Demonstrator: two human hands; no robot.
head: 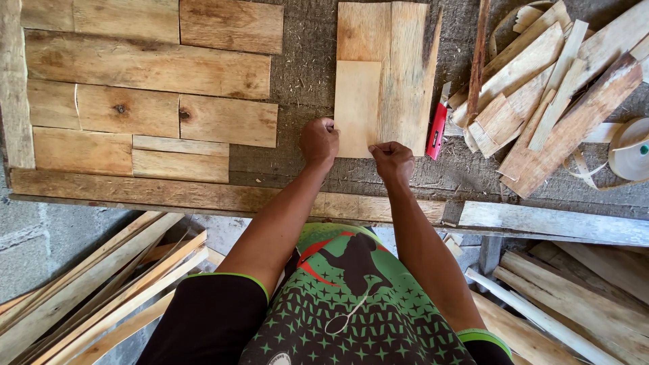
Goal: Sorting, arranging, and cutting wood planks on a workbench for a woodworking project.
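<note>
While both arms reach forward over a rough wooden workbench (pixel 304 74), the person's two hands meet at the near edge of a pale thin wood sheet (pixel 356 108). The left hand (pixel 319 140) is curled into a loose fist at the sheet's near left corner, fingers pressed together and pinching that corner. The right hand (pixel 392 159) is closed as well, its fingertips gripping the near edge just right of the sheet, where a wider weathered board (pixel 405 74) lies underneath; whether it pinches the sheet, the board or both cannot be told. The pale sheet lies flat on top of that board, directly beyond both hands, its long side running away from the person.

Just right of the right hand, a red utility knife (pixel 437 130) lies on the bench beside the board's edge. Farther right of that grip sits a loose pile of wood offcuts (pixel 547 94), and beyond it, at the edge of view, a roll of pale edging tape (pixel 630 150).

Well left of the left hand, several flat planks (pixel 149 101) are laid side by side in rows on the bench. Nearer than both hands, below the bench edge, long wooden slats (pixel 101 290) lean on the left, and more boards (pixel 581 297) are stacked on the right. The person wears a green patterned shirt (pixel 365 304).
</note>
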